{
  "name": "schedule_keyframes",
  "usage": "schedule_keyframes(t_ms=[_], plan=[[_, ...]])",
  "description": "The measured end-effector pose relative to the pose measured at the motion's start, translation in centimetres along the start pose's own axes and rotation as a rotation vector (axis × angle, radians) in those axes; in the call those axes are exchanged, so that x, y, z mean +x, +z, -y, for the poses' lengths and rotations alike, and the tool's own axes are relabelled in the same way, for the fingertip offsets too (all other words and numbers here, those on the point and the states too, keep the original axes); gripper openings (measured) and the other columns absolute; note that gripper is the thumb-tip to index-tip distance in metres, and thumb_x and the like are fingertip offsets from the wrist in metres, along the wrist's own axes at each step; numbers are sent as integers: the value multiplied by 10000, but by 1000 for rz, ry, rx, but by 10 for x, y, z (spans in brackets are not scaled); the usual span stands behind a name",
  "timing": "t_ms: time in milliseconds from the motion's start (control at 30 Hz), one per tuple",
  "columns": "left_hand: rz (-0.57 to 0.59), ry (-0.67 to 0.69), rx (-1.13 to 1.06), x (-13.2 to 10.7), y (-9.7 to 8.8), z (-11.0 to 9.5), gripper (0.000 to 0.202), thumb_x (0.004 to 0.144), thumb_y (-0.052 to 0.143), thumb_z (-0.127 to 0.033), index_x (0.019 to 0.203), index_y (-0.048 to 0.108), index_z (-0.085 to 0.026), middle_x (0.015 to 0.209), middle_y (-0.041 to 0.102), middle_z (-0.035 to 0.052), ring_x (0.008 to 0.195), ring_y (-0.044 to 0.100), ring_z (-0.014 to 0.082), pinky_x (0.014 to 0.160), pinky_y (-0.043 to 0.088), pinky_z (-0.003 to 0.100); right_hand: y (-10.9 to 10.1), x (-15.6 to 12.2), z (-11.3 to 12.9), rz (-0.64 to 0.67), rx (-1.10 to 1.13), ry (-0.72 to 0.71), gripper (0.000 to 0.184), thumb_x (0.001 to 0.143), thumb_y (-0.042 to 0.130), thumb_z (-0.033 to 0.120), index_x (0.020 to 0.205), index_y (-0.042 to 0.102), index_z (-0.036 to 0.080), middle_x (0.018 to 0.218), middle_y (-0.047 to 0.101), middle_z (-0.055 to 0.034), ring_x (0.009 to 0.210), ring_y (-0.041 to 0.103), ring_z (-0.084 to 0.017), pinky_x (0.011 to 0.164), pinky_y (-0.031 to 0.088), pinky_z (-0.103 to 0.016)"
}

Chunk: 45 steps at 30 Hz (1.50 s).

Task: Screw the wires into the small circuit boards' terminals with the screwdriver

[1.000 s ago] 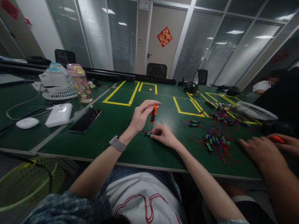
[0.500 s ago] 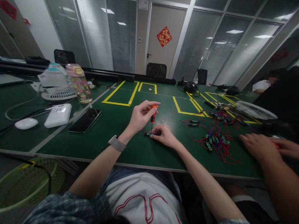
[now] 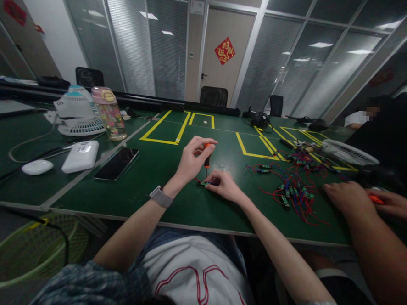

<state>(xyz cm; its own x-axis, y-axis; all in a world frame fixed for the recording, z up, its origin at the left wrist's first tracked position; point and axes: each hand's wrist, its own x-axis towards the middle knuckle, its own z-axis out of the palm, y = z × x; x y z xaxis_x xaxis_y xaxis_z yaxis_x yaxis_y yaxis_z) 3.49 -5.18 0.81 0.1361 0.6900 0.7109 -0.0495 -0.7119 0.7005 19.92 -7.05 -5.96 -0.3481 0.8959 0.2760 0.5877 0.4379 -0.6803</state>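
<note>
My left hand [image 3: 191, 159] is closed around the orange handle of a small screwdriver [image 3: 207, 161], held upright with its tip down on a small green circuit board [image 3: 203, 183] on the green table [image 3: 159, 191]. My right hand [image 3: 224, 184] rests on the table with its fingers pressed against that board, pinning it in place. Red wires run out from under the board. A grey watch sits on my left wrist.
A pile of small boards with red and blue wires [image 3: 296, 188] lies to the right. A co-worker's hands [image 3: 350, 198] rest beyond it. A black phone [image 3: 116, 163], white power bank [image 3: 80, 156], white mouse [image 3: 37, 166], fan [image 3: 76, 112] and bottle [image 3: 109, 114] stand at the left.
My left fingers have shifted around the screwdriver handle, covering more of the orange, as if turning it. The right hand stays on the board. The co-worker's hands moved slightly.
</note>
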Motion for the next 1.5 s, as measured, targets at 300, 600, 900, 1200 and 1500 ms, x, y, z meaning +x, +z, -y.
schedule_keyframes(t_ms=[300,600,900,1200,1500], plan=[[66,-77,-187,-1,1,-5,255,924,552,-284,1094,692,-153,1054,723,91,857,707,155,718,614,273,0,1,-1,-1,-1,5,84,725,728,103,794,709,146,740,626,-2,617,505,-106,614,415,-235],[35,-12,-97,1,0,-5,164,874,629,-257,977,729,-177,880,660,41,691,645,100,587,552,209,-1,0,1,0,7,10,77,720,726,109,781,697,146,720,606,8,612,500,-103,614,411,-231],[52,-69,-133,-1,2,-1,198,897,605,-319,1010,718,-201,893,629,27,695,605,96,588,526,195,0,0,1,0,-6,-6,74,730,722,110,790,701,147,731,617,1,620,506,-106,621,417,-235],[115,-78,-259,-2,2,-3,246,935,541,-294,1088,693,-177,1118,685,91,927,699,169,776,607,284,1,1,0,-2,9,-3,73,730,723,107,782,690,147,737,618,2,624,510,-109,621,413,-237],[57,0,-142,-1,2,-4,170,881,621,-236,1012,720,-188,949,644,45,761,658,108,653,572,226,1,1,-2,3,-1,-7,75,728,729,108,779,695,152,703,596,15,616,498,-106,616,407,-233]])
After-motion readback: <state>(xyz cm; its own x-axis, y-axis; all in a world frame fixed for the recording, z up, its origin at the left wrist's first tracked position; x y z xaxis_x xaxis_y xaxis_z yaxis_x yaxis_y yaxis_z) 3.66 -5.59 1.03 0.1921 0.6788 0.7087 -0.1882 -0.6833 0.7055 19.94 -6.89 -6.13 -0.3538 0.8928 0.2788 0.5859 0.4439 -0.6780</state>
